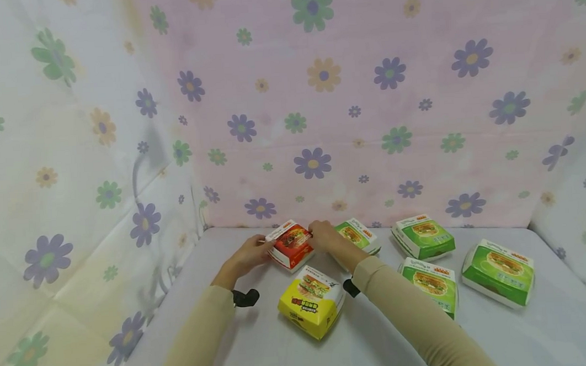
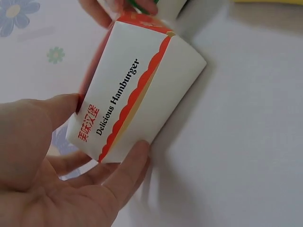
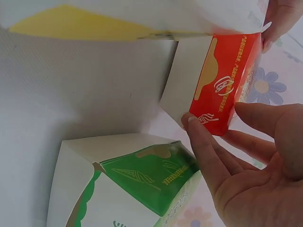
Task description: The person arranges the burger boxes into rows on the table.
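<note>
A red and white hamburger box (image 1: 296, 248) is between both hands at the back left of the table. My left hand (image 1: 249, 253) grips its left end, thumb on the upper face and fingers around the corner, as the left wrist view shows. From the other side my right hand (image 1: 328, 239) holds the opposite corner; in the right wrist view thumb and fingers close around that red end (image 3: 222, 87). A yellow and white burger box (image 1: 309, 304) lies nearer, between the forearms. Just right of the right hand sits a green and white burger box (image 1: 357, 235), partly covered by the forearm.
Several burger boxes stand on the right: a green one (image 1: 422, 237) at the back, another green one (image 1: 430, 283) partly behind the right sleeve, and a third (image 1: 499, 274) further right. Flowered cloth (image 1: 368, 107) hangs behind the white-covered table (image 1: 251, 334) and on both sides.
</note>
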A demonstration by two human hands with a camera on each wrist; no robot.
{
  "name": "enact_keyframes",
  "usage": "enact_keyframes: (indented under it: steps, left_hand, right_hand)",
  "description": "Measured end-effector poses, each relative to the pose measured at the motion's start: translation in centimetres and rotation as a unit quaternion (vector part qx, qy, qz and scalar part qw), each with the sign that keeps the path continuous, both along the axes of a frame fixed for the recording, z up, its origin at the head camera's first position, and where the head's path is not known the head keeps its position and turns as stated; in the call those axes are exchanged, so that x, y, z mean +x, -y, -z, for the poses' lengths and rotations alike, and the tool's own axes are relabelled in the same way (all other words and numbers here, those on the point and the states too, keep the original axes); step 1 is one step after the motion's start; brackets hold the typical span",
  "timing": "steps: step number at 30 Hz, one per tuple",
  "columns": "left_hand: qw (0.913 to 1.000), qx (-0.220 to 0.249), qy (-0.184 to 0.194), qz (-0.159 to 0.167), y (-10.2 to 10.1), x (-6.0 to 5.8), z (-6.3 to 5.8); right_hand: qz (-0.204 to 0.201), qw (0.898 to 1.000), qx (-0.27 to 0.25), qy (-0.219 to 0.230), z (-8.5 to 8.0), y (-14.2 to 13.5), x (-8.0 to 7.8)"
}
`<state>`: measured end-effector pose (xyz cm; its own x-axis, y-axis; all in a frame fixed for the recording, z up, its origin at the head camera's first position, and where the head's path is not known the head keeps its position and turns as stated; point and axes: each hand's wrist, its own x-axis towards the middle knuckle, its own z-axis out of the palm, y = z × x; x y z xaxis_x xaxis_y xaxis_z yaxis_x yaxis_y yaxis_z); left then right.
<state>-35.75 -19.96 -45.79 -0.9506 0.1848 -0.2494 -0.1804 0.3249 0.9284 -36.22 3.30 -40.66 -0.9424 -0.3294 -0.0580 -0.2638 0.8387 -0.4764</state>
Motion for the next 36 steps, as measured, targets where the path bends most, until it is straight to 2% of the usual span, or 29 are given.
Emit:
enact_keyframes:
  steps: [5,8,13,17,21,26,30,36]
  left_hand:
    - [0.9991,-0.039,0.003,-0.016,-0.5,1.1,-0.4]
    - [0.9987,-0.045,0.007,-0.021,-0.8,1.4,-0.5]
    - [0.9984,-0.051,0.016,-0.015,-1.0,1.6,-0.7]
    - [0.9954,-0.095,0.012,-0.005,-0.6,1.8,-1.2]
    - [0.9922,-0.124,-0.005,0.002,0.1,1.4,-1.6]
    - [0.9916,-0.128,-0.012,0.000,0.6,0.6,-1.9]
    - [0.9933,-0.115,-0.010,0.004,0.6,0.3,-2.2]
    - [0.9956,-0.093,-0.008,0.010,0.5,0.0,-2.0]
  right_hand:
    - [-0.002,1.000,-0.007,-0.017,0.4,-0.3,-0.6]
    - [-0.004,1.000,-0.005,-0.007,0.4,-0.5,-0.6]
    - [-0.007,1.000,-0.002,0.007,0.2,-0.7,-0.5]
    - [-0.012,1.000,0.007,0.009,0.0,-0.9,0.0]
    - [-0.011,1.000,0.014,0.007,-0.4,-1.0,0.7]
    - [-0.018,1.000,0.012,0.009,-0.8,-1.3,1.6]
    - [-0.021,1.000,0.017,0.012,-0.7,-1.4,2.2]
    - [-0.004,0.999,-0.013,0.047,0.0,-1.0,2.8]
